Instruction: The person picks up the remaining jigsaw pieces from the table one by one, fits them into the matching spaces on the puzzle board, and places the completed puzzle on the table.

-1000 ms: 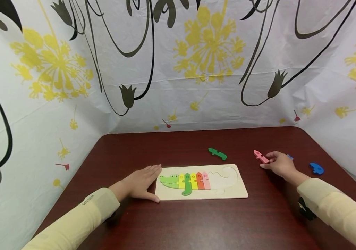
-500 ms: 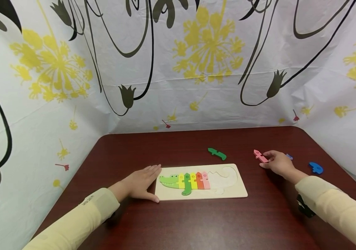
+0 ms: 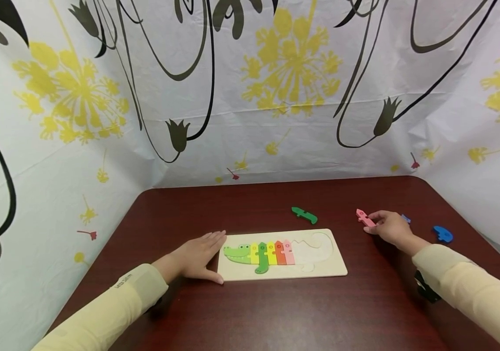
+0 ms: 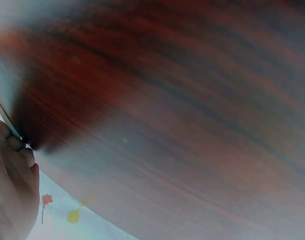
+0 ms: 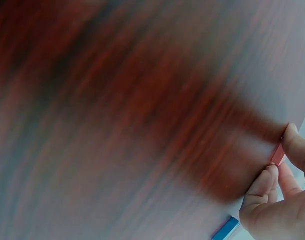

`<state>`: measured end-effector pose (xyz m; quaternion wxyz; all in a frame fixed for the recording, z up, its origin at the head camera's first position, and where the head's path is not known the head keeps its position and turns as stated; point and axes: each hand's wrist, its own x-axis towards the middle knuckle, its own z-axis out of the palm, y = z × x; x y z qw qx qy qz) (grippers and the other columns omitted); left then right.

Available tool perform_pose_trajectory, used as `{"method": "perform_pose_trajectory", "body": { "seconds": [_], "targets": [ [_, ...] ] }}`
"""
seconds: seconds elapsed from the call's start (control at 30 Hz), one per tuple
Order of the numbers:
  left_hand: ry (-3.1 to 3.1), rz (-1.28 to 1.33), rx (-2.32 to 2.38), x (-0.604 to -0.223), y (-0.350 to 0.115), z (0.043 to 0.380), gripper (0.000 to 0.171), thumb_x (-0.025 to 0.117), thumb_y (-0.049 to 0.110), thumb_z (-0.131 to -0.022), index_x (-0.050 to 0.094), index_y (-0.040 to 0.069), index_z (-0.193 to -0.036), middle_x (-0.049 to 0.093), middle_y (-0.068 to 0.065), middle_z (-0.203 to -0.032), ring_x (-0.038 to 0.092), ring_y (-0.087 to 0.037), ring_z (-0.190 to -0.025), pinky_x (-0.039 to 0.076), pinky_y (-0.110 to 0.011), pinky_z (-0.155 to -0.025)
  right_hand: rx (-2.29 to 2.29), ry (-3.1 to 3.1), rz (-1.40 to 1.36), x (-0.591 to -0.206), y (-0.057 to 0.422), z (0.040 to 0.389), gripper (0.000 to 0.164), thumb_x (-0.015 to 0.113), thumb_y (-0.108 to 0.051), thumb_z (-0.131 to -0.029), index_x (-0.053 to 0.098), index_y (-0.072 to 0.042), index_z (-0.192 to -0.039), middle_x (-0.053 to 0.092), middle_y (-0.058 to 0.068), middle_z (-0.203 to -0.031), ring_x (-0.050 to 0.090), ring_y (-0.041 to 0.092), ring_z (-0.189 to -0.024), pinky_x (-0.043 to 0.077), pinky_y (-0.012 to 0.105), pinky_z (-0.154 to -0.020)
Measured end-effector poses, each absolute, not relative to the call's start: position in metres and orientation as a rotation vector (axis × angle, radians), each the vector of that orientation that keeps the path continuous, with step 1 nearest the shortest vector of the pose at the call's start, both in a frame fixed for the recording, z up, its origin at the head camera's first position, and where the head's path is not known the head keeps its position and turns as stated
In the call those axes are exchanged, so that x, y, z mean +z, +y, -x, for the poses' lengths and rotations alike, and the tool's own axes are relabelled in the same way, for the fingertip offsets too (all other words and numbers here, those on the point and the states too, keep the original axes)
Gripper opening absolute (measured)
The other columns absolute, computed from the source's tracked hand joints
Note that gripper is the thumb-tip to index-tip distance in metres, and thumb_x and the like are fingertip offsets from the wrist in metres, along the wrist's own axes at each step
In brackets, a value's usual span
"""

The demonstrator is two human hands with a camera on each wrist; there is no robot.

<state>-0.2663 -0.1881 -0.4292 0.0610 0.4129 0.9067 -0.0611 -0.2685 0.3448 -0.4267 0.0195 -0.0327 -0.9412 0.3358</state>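
A pale wooden puzzle board [image 3: 320, 268] lies on the table, its crocodile recess part filled. A green head piece [image 3: 238, 253] and yellow, green, orange and pink body pieces [image 3: 271, 253] sit in its left half; the tail outline on the right is bare. My left hand [image 3: 199, 256] rests with straight fingers at the board's left edge. Away to the right, my right hand [image 3: 391, 228] pinches the near end of a pink puzzle piece [image 3: 363, 216] between thumb and fingers. In the right wrist view, the pink piece [image 5: 278, 154] shows as a small end between the fingertips.
A dark green puzzle piece [image 3: 304, 215] lies behind the board. One blue piece [image 3: 406, 219] is partly hidden behind my right hand, and a curved blue piece [image 3: 443, 234] lies farther right. A patterned cloth [image 3: 254, 151] hangs behind the brown table [image 3: 285, 312].
Almost nothing moves. My right hand keeps its pinch on the pink piece and shifts very slightly. The left hand stays at the board, and the whole view drifts a little.
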Motion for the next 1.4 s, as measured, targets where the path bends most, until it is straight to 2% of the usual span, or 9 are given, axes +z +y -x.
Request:
{"method": "perform_pose_trajectory", "body": {
  "seconds": [0.23,0.7,1.07,1.4],
  "targets": [
    [2.741,-1.276,-0.162,-0.4284,-0.1887,0.266,0.116,0.039,0.085,-0.079,0.018,-0.001,-0.154,0.017,-0.017,-0.159,0.017,-0.027,-0.146,0.019,-0.038,-0.116,1.043,-2.914,0.111,-0.426,0.3449,0.2697,0.048,0.075,-0.02,-0.087,0.057,0.013,-0.116,0.055,0.012,-0.08,0.048,0.025,-0.069,0.04,0.032,-0.056],
    [2.748,-1.248,-0.183,-0.4322,-0.1897,0.2662,0.118,0.036,0.087,-0.078,0.015,0.001,-0.155,0.014,-0.015,-0.16,0.014,-0.024,-0.146,0.018,-0.036,-0.116,1.16,-2.898,0.117,-0.4285,0.3483,0.2698,0.05,0.074,-0.024,-0.087,0.059,0.011,-0.119,0.055,0.01,-0.082,0.047,0.025,-0.073,0.038,0.032,-0.06],
    [2.752,-1.247,-0.18,-0.4313,-0.1891,0.2655,0.117,0.037,0.087,-0.078,0.016,0.001,-0.155,0.014,-0.015,-0.16,0.015,-0.024,-0.146,0.019,-0.036,-0.116,1.16,-2.903,0.137,-0.4274,0.3469,0.2678,0.051,0.074,-0.028,-0.088,0.059,0.01,-0.119,0.057,0.015,-0.092,0.048,0.03,-0.083,0.04,0.033,-0.064],
    [2.756,-1.254,-0.184,-0.4312,-0.1885,0.2669,0.118,0.036,0.087,-0.077,0.015,0.001,-0.155,0.014,-0.015,-0.16,0.015,-0.025,-0.146,0.018,-0.036,-0.116,1.226,-2.865,0.159,-0.4263,0.344,0.2665,0.054,0.072,-0.031,-0.089,0.057,0.009,-0.122,0.056,0.012,-0.09,0.045,0.026,-0.08,0.037,0.032,-0.062]
  ]
}}
